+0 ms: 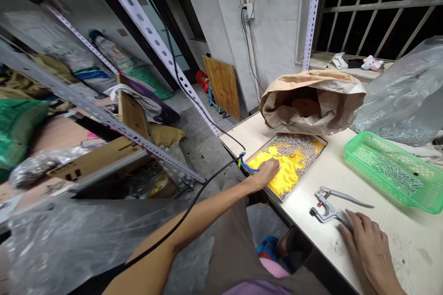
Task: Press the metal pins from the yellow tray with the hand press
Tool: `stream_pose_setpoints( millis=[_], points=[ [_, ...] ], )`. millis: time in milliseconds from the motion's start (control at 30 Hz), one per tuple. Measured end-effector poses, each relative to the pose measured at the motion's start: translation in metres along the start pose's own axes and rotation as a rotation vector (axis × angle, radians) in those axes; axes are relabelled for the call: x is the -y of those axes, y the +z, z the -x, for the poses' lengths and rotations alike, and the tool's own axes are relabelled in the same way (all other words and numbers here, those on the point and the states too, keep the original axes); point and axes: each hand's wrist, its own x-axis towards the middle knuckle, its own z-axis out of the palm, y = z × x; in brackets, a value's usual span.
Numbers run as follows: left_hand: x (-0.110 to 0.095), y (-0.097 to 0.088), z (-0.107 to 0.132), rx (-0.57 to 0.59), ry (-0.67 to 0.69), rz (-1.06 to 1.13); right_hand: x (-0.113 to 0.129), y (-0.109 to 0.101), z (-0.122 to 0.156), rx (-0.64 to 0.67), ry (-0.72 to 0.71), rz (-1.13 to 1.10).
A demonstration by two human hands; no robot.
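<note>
My left hand (pixel 268 171) reaches into a shallow tray (pixel 304 176) lined with yellow cloth (pixel 292 176), its fingers curled and pressed on the cloth near a spread of several small silver metal pieces (pixel 297 145). What it pinches, if anything, is hidden. My right hand (pixel 368 242) rests on the white table (pixel 346 179), fingers closed around the handle end of grey metal pliers (pixel 330 205) that lie flat with the jaws pointing left.
A green plastic basket (pixel 394 170) with small metal pieces stands at right. A brown paper sack (pixel 311 101) lies open behind the tray, a clear plastic bag (pixel 408 92) beside it. Slotted metal shelving (pixel 104 115) crowds the left. A black cable (pixel 194 198) crosses my left arm.
</note>
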Motion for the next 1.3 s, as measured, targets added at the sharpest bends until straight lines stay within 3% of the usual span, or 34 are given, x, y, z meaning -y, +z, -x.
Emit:
stream_pose_setpoints(
  millis=[100,167,300,400,600,667,800,933,1000,1100,1200,1300],
  points=[
    [-0.014,-0.004,0.009,0.056,-0.089,0.251,0.029,-0.013,-0.041,-0.03,0.081,-0.288],
    [-0.023,-0.007,0.015,0.059,-0.174,0.465,0.055,-0.01,-0.074,0.049,0.11,-0.585],
    [-0.035,-0.013,0.029,-0.036,-0.153,0.693,0.105,0.019,-0.129,0.236,0.308,-0.976],
    [-0.037,-0.018,0.035,-0.056,-0.147,0.811,0.124,0.041,-0.145,0.298,0.404,-1.131],
    [-0.024,-0.022,0.03,0.117,-0.324,1.094,0.129,0.06,-0.144,0.354,0.479,-1.227],
    [-0.018,-0.022,0.025,0.086,-0.373,1.148,0.13,0.062,-0.146,0.329,0.445,-1.177],
    [-0.012,-0.024,0.022,-0.056,-0.447,1.14,0.126,0.056,-0.151,0.281,0.235,-0.925],
    [-0.029,-0.022,0.032,0.107,-0.411,1.145,0.095,0.03,-0.137,0.175,0.105,-0.729],
    [-0.047,-0.017,0.039,0.248,-0.373,1.17,0.071,0.014,-0.116,0.136,0.066,-0.601],
    [-0.075,-0.002,0.045,0.404,-0.356,1.157,0.038,-0.006,-0.073,0.202,0.068,-0.435],
    [-0.098,0.018,0.042,0.434,-0.364,1.058,0.019,-0.017,-0.03,0.273,0.108,-0.297],
    [-0.112,0.035,0.034,0.381,-0.391,0.866,0.014,-0.018,-0.003,0.311,0.169,-0.173]
  ],
)
